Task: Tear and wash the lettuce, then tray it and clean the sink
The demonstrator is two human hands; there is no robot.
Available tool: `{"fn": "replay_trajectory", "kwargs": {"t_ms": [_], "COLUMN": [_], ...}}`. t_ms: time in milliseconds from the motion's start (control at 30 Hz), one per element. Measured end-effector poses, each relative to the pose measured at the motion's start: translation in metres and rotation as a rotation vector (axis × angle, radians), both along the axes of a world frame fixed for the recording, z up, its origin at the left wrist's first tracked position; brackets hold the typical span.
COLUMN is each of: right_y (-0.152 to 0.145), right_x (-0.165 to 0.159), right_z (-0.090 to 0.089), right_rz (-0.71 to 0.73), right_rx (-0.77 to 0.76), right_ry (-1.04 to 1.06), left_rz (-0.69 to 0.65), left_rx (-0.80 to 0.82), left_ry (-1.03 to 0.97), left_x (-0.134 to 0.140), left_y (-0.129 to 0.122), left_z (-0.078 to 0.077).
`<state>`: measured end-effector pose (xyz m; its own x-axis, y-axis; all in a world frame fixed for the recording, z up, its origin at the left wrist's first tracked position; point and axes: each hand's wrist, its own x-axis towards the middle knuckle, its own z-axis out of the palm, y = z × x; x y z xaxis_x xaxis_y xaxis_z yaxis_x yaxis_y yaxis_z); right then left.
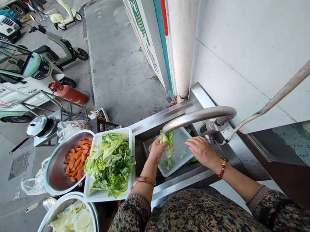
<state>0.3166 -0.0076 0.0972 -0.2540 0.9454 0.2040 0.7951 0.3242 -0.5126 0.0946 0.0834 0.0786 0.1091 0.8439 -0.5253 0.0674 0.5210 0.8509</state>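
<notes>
Rinsing seems in hand: left grip (158,149) pinched on lettuce (170,145) above the tray (181,149), right grip (204,152) loosely apart beside it, next likely needing a gentle release.

1 head view, forward and down

Both forearms are bare and extend forward, converging toward the middle, the left forearm (147,171) angled rightward and the right forearm (241,182) angled leftward. The left hand (156,151) is closed in a grip, with the thumb and fingers (161,145) drawn together at the tips. The right hand (206,156) is apart from it, back uppermost, its fingers loosely extended and slightly bent, pointing toward the left hand.
</notes>
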Motion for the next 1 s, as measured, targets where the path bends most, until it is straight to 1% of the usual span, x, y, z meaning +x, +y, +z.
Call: {"fn": "replay_trajectory", "kwargs": {"t_ms": [167,333,500,600,667,733,800,933,1000], "right_y": [-0.003,-0.012,-0.013,-0.014,-0.016,-0.019,-0.021,-0.022,-0.023], "right_x": [0.001,-0.003,-0.006,-0.006,-0.005,-0.004,-0.003,-0.003,-0.005], "right_z": [0.002,-0.004,-0.004,-0.003,-0.003,-0.004,-0.005,-0.007,-0.008], "right_rz": [-0.014,-0.001,0.023,0.022,0.016,0.012,0.010,0.012,0.015], "right_rx": [-0.011,-0.021,-0.049,-0.036,-0.030,-0.034,-0.041,-0.059,-0.069], "right_ry": [0.059,0.107,0.137,0.155,0.162,0.163,0.159,0.157,0.154], "left_rz": [-0.024,-0.060,-0.135,-0.129,-0.105,-0.074,-0.034,0.057,0.085], "left_rx": [0.039,0.124,0.226,0.261,0.252,0.214,0.151,0.014,-0.024], "left_ry": [0.025,0.158,0.298,0.310,0.283,0.218,0.125,-0.059,-0.142], "left_x": [-0.016,-0.031,-0.022,-0.017,-0.016,-0.015,-0.011,0.004,0.014], "left_y": [-0.001,-0.009,-0.006,0.001,0.005,0.008,0.008,0.004,0.003], "left_z": [0.019,0.032,0.040,0.048,0.052,0.052,0.047,0.030,0.022]}}
